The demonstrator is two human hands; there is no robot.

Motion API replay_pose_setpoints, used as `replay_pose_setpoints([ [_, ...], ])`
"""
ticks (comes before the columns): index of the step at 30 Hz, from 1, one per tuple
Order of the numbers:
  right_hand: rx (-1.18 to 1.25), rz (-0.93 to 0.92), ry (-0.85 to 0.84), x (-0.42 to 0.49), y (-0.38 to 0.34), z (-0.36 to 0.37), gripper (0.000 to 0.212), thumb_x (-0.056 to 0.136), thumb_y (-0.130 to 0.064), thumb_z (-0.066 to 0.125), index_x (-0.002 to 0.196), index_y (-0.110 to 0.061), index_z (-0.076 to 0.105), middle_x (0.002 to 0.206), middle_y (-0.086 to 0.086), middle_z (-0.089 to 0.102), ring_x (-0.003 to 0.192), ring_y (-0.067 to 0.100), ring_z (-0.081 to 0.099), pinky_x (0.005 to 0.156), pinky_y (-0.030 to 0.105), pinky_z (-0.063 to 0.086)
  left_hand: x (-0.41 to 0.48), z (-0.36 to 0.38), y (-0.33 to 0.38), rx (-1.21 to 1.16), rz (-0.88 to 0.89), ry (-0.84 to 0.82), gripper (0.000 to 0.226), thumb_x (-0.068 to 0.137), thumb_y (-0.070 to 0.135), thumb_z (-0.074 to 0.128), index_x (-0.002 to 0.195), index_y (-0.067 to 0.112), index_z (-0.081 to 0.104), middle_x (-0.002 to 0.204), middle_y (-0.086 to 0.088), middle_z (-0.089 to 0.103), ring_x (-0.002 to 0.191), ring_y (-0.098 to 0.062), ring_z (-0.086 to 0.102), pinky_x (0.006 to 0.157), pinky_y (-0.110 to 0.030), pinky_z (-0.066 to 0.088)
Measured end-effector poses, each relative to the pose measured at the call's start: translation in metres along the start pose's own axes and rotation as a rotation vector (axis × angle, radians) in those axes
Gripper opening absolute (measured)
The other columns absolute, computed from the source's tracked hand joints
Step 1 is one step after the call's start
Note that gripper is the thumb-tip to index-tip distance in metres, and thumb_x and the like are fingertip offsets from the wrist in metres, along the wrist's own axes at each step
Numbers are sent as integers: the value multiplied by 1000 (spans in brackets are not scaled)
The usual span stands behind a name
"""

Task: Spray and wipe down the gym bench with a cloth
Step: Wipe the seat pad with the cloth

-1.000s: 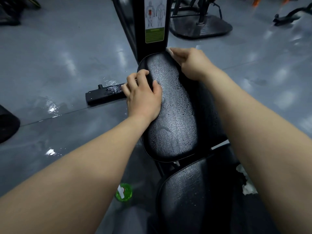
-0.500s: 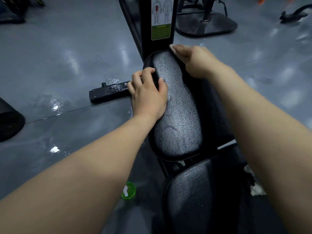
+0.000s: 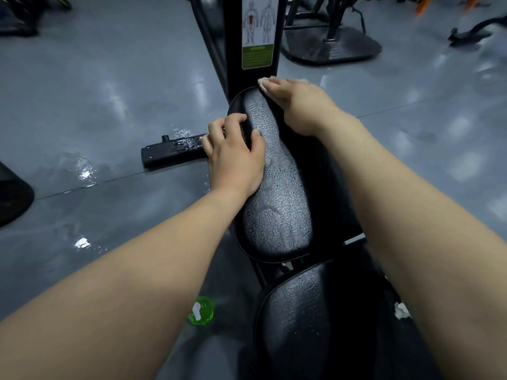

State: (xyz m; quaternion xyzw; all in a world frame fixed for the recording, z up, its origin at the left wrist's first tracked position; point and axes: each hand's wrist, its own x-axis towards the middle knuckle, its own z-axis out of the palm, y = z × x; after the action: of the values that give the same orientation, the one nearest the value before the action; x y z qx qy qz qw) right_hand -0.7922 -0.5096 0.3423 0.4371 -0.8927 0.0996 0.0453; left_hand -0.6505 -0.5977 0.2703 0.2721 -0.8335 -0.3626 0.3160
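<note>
Two hands on bench pad: L grips edge, R holds cloth at top; green bottle below.

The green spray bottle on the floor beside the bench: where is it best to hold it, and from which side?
Likely around the neck under the white spray head of the green translucent spray bottle, reaching down from the left: it appears to stand upright on the grey floor, and the black padded bench blocks its right side.

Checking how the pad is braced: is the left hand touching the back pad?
Touching. The head view shows the left hand gripping the back pad at its left edge, fingers curled over the side.
</note>
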Motion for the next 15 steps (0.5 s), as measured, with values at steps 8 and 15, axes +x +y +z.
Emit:
replay_pose_setpoints([
  [8,16,-147,48,-39,-6,14,65,90,0,45,150,-24,47,153,-7,47,141,24,40,111,35,35,1,2,-3,-9,13,26,37,96,40,56,130,25,54,136,-7,43,124,-32,37,112,-35,27],
  [15,56,-111,11,6,-10,7,68,91,2,44,153,-27,44,156,-8,44,146,26,34,118,34,28,-1,0,-1,-2,15,29,37,96,41,55,129,25,54,134,-5,44,124,-30,38,109,-34,29],
])
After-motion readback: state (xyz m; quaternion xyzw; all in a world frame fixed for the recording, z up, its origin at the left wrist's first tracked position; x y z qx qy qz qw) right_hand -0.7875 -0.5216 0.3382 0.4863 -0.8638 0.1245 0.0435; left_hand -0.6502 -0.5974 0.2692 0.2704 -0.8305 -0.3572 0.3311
